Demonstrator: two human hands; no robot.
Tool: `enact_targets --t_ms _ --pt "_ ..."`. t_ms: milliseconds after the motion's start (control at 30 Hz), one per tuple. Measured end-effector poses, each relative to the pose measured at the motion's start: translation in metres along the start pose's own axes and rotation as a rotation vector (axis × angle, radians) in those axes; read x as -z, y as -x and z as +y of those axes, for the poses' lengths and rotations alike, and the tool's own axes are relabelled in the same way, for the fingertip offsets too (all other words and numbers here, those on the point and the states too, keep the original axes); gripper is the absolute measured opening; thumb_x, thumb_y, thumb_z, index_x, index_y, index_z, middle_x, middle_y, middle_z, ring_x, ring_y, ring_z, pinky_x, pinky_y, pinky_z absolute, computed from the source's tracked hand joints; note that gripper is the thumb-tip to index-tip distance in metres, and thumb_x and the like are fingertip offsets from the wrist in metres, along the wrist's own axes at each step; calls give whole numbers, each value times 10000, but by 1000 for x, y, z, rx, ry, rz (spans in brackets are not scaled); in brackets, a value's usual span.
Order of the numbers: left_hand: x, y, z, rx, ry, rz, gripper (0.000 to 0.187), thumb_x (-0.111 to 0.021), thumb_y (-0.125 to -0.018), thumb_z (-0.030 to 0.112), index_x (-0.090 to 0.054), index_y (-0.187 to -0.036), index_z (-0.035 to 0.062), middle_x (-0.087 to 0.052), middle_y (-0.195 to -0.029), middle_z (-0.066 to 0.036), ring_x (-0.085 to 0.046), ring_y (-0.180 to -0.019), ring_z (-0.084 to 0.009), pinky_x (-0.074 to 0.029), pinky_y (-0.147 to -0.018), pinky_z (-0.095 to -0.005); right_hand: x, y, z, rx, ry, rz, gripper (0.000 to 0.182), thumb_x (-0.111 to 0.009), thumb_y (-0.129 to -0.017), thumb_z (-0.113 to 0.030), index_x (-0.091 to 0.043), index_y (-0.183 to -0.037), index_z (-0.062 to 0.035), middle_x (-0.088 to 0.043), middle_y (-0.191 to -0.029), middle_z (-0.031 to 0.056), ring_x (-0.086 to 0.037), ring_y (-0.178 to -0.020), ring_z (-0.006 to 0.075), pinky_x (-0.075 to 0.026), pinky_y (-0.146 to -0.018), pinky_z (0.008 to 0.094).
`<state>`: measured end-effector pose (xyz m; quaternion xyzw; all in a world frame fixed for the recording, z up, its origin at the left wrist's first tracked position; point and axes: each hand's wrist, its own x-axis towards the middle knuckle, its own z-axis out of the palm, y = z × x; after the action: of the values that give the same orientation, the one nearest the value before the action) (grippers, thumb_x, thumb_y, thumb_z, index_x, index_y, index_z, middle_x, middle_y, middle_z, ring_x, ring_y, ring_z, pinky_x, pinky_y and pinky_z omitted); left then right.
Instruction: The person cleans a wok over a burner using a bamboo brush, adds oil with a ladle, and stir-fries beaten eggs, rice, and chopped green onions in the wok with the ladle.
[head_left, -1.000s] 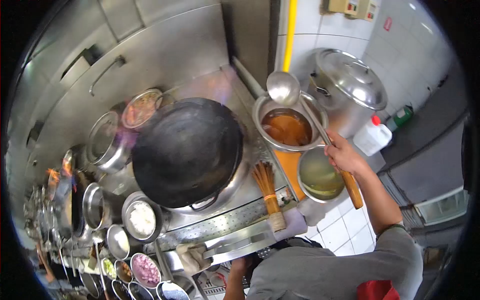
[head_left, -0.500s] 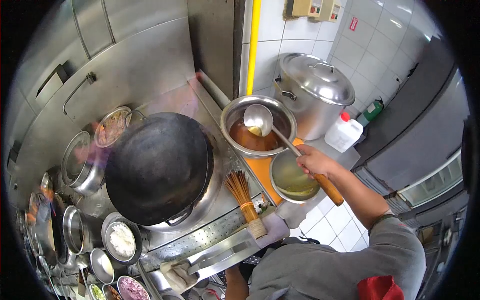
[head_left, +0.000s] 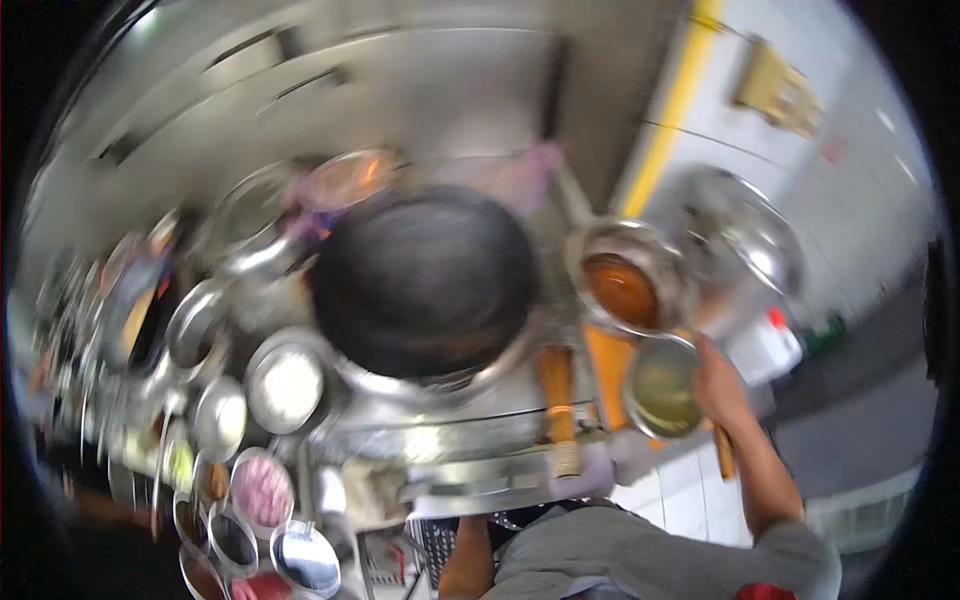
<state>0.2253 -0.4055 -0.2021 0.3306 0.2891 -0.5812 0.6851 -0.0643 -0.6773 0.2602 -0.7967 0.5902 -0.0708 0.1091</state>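
Observation:
My right hand is closed around the wooden handle of a ladle, whose grip end sticks out below the fist. The ladle's bowl is lost in motion blur near the steel pot of reddish-brown liquid. Just left of the hand is a round container of yellowish liquid. Of my left arm only the forearm shows; the hand is hidden below the counter's front edge. A large black wok sits on the stove in the middle, its inside dark.
A bamboo brush lies right of the wok. Behind my right hand stand a lidded steel stockpot and a white jug with a red cap. At left are a bowl of white rice-like food, pink chopped food and several other containers.
My view has swung left, so the scene sits further right and is blurred. The ladle, plainly over the pot before, is now more upright in my right hand.

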Motion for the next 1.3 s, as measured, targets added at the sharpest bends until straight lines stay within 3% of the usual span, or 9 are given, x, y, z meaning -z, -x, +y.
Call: enact_targets --t_ms 133,200,300,367,500,767,1000,1133,1300 --pt "3 17 1 -53 21 -9 395 -498 -1002 438 -628 -1127 87 -694 -876 -88 -668 -842 -268 -567 -721 -455 17 -13 -34 352 -542 139 606 -531 -900 -45 -347 -1476 -78 -633 -865 130 -626 -632 262 -503 -517 407" --pt "-1 36 4 -64 27 -6 387 -501 -1002 432 -627 -1128 88 -693 -877 -87 -667 -840 -269 -568 -717 -457 49 -3 -124 17 -1252 -244 539 -533 -935 -99 -407 -1459 -104 -467 -772 11 -365 -425 41 -299 -309 202" --pt "-5 74 14 -88 -72 -15 377 -505 -1003 424 -626 -1130 91 -692 -880 -86 -665 -836 -271 -568 -712 -461 46 -27 -218 76 -1618 -661 473 -483 -972 -88 -442 -1442 -110 -471 -774 24 -366 -448 50 -319 -317 220" --pt "99 2 4 -217 -809 4 277 -578 -978 286 -626 -1175 98 -677 -1080 -84 -662 -939 -243 -565 -682 -440 28 -32 -297 83 -1693 -899 467 -499 -967 -62 -455 -1430 -103 -495 -763 35 -384 -466 59 -325 -335 234" --pt "67 106 28 5 -415 194 362 -608 -963 253 -599 -1286 91 -663 -1148 -70 -649 -1010 -207 -543 -757 -390 -33 -45 -452 329 -1311 -1115 477 -561 -933 -54 -449 -1396 -55 -520 -792 35 -443 -495 69 -357 -355 251" --pt "64 179 57 -31 -484 121 526 -652 -956 329 -498 -1373 47 -611 -1250 -81 -585 -1154 -246 -498 -974 -422 -222 -82 -677 814 -502 -897 317 -537 -833 -59 -524 -1139 22 -578 -745 65 -530 -508 127 -424 -403 331" --pt "76 159 69 -56 -599 124 443 -683 -932 347 -632 -1259 52 -687 -1071 -48 -632 -954 -157 -491 -780 -302 -193 -55 -721 626 -388 -990 84 -537 -842 -63 -570 -786 -9 -560 -634 62 -523 -478 143 -405 -405 330" --pt "60 164 76 -169 -657 76 332 -680 -932 383 -725 -994 61 -683 -847 -34 -597 -731 -139 -448 -647 -289 -182 -52 -725 544 -370 -1033 172 -535 -895 -63 -557 -729 -24 -554 -613 47 -525 -486 131 -403 -404 303" --pt "70 114 76 -34 -794 24 243 -637 -942 318 -665 -1033 95 -646 -840 -5 -577 -691 -128 -435 -579 -294 -158 -57 -699 282 -756 -1276 179 -512 -931 -96 -540 -760 -49 -524 -612 -3 -479 -482 77 -375 -401 236"
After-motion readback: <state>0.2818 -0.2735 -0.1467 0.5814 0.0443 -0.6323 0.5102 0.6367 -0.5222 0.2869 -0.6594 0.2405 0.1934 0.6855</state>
